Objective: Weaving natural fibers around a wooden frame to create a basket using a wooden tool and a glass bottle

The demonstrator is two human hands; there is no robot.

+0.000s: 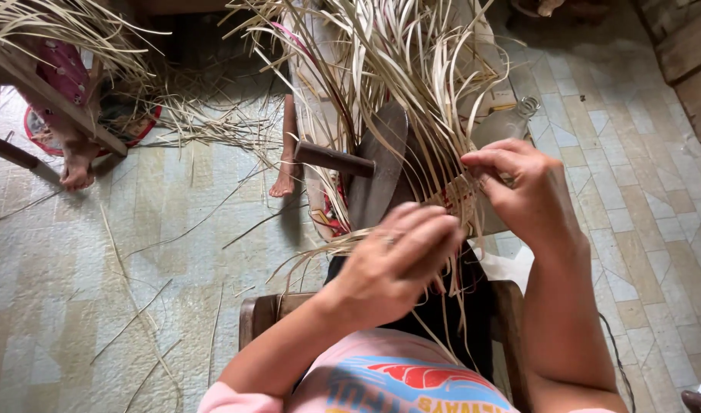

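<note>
Fingers (494, 157) of right hand (522, 191) pinch pale woven strips (454, 191); left hand (389, 264) grips below.

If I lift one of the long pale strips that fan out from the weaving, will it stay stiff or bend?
It would probably bend: the loose strips already arch and droop at their tips. They look thin and flat, so likely light. The right hand pinches them at the woven part, which suggests they flex without snapping.
</note>
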